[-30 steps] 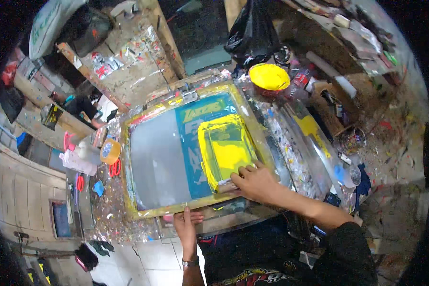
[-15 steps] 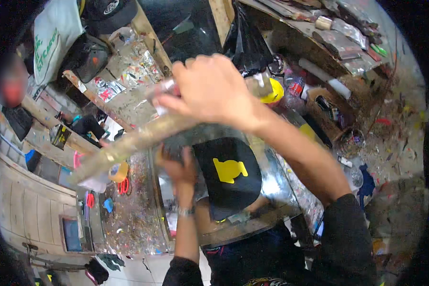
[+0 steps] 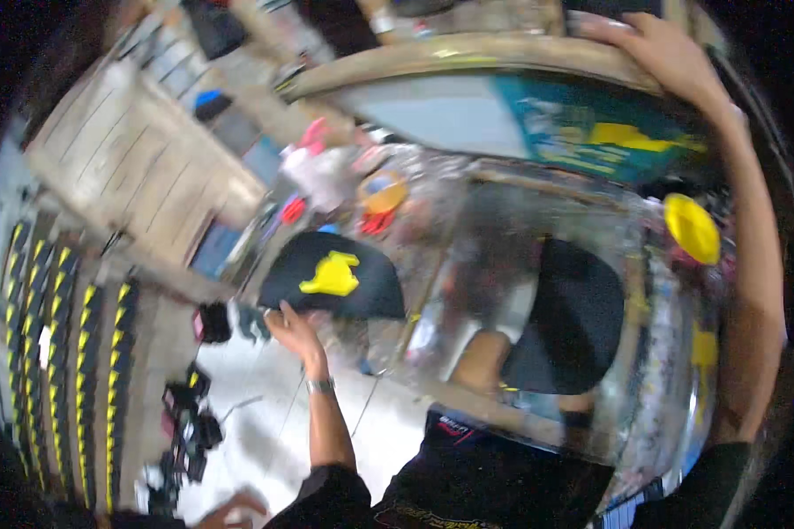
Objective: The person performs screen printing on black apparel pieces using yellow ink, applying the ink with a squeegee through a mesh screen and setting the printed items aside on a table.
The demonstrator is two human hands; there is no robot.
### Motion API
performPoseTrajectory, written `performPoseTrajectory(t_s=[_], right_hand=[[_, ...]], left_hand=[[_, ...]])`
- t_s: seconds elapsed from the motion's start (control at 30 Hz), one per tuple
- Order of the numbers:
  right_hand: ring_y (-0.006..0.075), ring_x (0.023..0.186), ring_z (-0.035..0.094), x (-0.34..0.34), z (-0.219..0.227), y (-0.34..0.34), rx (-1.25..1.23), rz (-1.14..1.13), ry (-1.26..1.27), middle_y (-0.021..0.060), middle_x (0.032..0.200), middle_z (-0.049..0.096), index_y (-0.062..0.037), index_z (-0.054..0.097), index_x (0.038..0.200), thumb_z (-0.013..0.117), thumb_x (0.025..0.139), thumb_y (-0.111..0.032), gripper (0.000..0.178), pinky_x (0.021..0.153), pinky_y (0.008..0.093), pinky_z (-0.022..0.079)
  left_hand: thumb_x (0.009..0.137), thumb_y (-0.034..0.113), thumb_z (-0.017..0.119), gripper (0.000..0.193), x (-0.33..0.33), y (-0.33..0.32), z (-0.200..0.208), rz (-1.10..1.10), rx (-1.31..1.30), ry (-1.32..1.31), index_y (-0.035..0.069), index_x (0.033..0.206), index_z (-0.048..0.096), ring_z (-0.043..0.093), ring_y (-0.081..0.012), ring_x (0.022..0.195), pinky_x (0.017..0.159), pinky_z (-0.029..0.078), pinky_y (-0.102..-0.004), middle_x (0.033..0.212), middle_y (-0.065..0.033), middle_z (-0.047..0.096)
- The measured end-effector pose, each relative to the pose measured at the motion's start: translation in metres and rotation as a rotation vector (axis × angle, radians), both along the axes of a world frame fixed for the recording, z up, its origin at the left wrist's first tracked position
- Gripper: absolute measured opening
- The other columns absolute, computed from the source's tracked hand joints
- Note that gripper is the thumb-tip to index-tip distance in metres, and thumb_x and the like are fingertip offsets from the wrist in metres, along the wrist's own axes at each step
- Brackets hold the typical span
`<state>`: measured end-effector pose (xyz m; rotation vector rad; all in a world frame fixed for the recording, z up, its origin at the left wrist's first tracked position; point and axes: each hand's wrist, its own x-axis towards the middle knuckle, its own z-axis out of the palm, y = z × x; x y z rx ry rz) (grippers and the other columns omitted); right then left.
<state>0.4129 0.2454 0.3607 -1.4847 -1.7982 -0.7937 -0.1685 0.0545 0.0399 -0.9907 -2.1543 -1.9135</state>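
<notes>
My left hand (image 3: 296, 337) pinches the lower edge of a black curved fabric panel (image 3: 375, 275) with a yellow printed shape, left of the glass-topped table. My right hand (image 3: 666, 55) grips the right end of a raised wooden-edged printing screen (image 3: 468, 55); its underside shows pale, teal and yellow areas. Beneath it, a plain black panel (image 3: 573, 322) lies on the glass top (image 3: 481, 291). Motion blurs the screen and the tabletop somewhat.
Left of the glass are a roll of tape (image 3: 382, 192) and red-handled scissors (image 3: 378, 220). A yellow round object (image 3: 692, 229) stands to the right. Rows of black-and-yellow pieces (image 3: 84, 370) lie at far left. Another person's hand (image 3: 234, 511) shows at the bottom.
My view has turned left. The screen has swung up in my right hand. A printed panel is now in my left hand, left of the table, and a plain one shows on the glass.
</notes>
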Motion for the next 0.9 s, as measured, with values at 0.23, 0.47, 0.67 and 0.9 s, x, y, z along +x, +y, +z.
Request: performPoseTrajectory(t_s=[0.23, 0.47, 0.67, 0.9], right_hand=[[0.0061, 0.047, 0.041, -0.061, 0.043, -0.046, -0.442, -0.106, 0.092, -0.0041, 0.052, 0.042, -0.0158, 0.042, 0.050, 0.045, 0.084, -0.081, 0.073, 0.048, 0.0266, 0.033], [0.0340, 0.085, 0.069, -0.058, 0.036, -0.030, -0.389, 0.009, -0.014, 0.0268, 0.088, 0.070, 0.0013, 0.070, 0.072, 0.043, 0.085, -0.079, 0.086, 0.083, 0.0457, 0.052], [0.0333, 0.083, 0.070, -0.067, 0.049, -0.051, -0.491, -0.007, 0.054, 0.0264, 0.088, 0.070, 0.0029, 0.071, 0.075, 0.042, 0.086, -0.077, 0.086, 0.082, 0.0434, 0.053], [0.0406, 0.094, 0.069, -0.077, 0.033, -0.060, -0.392, -0.029, 0.074, 0.0310, 0.096, 0.069, 0.0070, 0.072, 0.087, 0.045, 0.087, -0.074, 0.085, 0.086, 0.0461, 0.052]], left_hand=[[0.091, 0.032, 0.067, 0.062, -0.023, -0.018, -0.028, 0.055, -0.076, 0.205, -0.010, 0.130, 0.043, 0.048, -0.0441, 0.115, 0.108, 0.033, -0.0503, 0.131, -0.0304, 0.044], [0.090, 0.054, 0.057, 0.071, 0.260, -0.043, 0.002, -1.353, -0.633, 0.933, 0.014, 0.148, 0.043, 0.022, -0.0369, 0.147, 0.119, 0.018, -0.0546, 0.157, -0.0208, 0.029], [0.091, 0.061, 0.052, 0.069, 0.266, -0.038, -0.020, -1.357, -0.571, 1.057, 0.019, 0.145, 0.048, 0.026, -0.0343, 0.147, 0.118, 0.018, -0.0552, 0.157, -0.0173, 0.030], [0.088, 0.057, 0.059, 0.068, 0.262, -0.043, -0.018, -1.359, -0.568, 0.989, 0.020, 0.143, 0.049, 0.027, -0.0352, 0.146, 0.119, 0.018, -0.0560, 0.155, -0.0156, 0.033]])
